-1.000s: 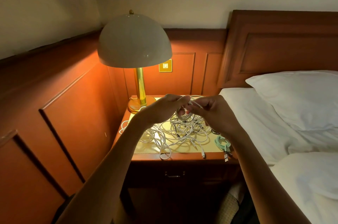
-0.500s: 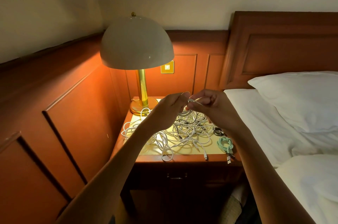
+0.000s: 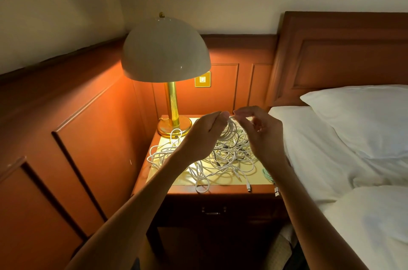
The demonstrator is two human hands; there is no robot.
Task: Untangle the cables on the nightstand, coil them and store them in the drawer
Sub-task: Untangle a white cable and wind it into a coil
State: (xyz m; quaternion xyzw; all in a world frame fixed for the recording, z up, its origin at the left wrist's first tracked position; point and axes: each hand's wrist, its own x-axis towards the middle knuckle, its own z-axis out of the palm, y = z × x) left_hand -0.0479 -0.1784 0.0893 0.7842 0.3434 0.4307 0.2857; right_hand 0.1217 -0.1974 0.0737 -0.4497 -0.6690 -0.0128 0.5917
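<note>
Wood-panelled corner beside a white-sheeted bed [image 3: 344,159], lit by a domed cream lamp on a brass stem [image 3: 165,53]; below it stands the small dark wooden nightstand with a pale yellow top [image 3: 223,181], serving as the table. Step in hand, by the look of it: coiling one white cable while the rest stays unsorted. Left hand [image 3: 204,135] is raised over the table, fingers closed around a small coil of white cable [image 3: 228,130] that hangs as several stacked loops just beside the knuckles. Right hand [image 3: 261,130] sits close opposite, thumb and forefinger tips pinched together at the top, apparently on the cable's free run, though the strand there is too thin to confirm; remaining fingers curl loosely open. Beneath both hands lies the tangled heap of thin white cables with a few dark strands [image 3: 220,159], spread across most of the tabletop, loops spilling to the left edge and over the front lip. One white plug end [image 3: 249,188] rests at the front edge. A mint-green cable [image 3: 268,176] shows at the right edge, partly hidden by the forearm. Drawer with a small metal pull [image 3: 213,211] is closed. Next move likely calls for feeding another loop onto the coil, easing slack out of the heap without tightening knots. Cables look limp, slippery, prone to snagging.
</note>
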